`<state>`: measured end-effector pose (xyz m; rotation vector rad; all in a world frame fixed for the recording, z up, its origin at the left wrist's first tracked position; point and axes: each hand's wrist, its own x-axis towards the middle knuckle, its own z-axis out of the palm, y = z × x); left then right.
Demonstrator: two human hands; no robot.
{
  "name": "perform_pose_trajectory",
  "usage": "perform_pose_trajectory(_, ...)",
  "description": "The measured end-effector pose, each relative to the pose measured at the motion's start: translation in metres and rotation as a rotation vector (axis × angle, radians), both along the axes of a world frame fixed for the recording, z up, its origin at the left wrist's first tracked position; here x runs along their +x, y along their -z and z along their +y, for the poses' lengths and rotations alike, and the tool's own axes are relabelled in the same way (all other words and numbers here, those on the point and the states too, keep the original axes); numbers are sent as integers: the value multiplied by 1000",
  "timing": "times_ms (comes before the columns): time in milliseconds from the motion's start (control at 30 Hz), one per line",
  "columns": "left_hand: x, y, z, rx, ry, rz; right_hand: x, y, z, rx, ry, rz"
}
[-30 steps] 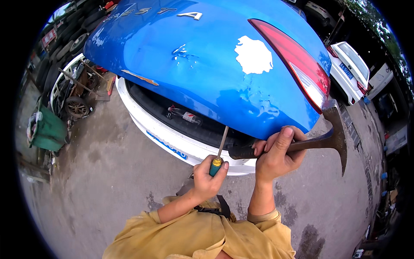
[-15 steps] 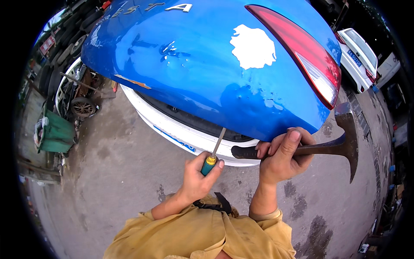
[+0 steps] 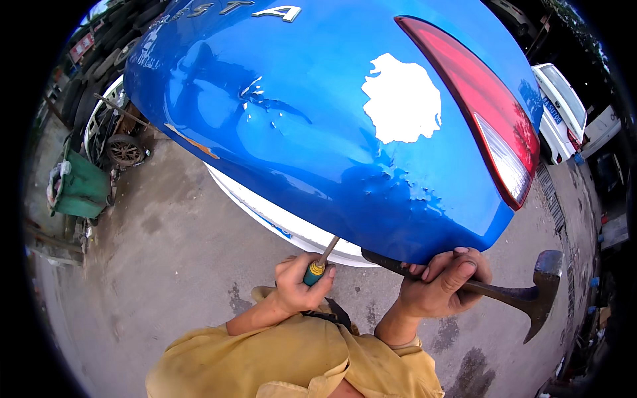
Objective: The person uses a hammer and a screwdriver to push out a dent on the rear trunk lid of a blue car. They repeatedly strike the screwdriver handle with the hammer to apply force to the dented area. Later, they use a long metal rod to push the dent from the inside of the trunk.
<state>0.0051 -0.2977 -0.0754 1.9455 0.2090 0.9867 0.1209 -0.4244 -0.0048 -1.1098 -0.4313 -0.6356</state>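
A dented blue trunk lid with peeling paint and a large white bare patch fills the upper middle. My left hand is closed around the green and yellow handle of a screwdriver. The shaft points up and its tip is hidden under the lid's lower edge. My right hand grips a hammer by the handle and touches the lid's lower right edge with its fingers. The dark metal hammer head points out to the right, and the handle end is partly hidden beneath the lid.
A red and white tail light sits on the car's right side. Below the lid is the white bumper. At left stand a green bin, a loose wheel and stacked tires. Another white car is parked at far right.
The lid's lower edge now sits lower in view, covering more of the bumper and the opening. My right hand and the hammer have moved down; my left hand with the screwdriver has shifted slightly down-left.
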Motion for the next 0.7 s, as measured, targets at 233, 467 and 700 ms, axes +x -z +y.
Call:
perform_pose_trajectory(233, -19, -22, -11, -237, 65, 183, 4, -9, 5, 17, 11, 13)
perform_pose_trajectory(467, -24, -47, -5, -341, 130, 243, 3, -11, 7, -10, 57, 21)
perform_pose_trajectory(700, -19, -32, -7, -325, 111, 210, 3, -9, 7, -5, 47, 29)
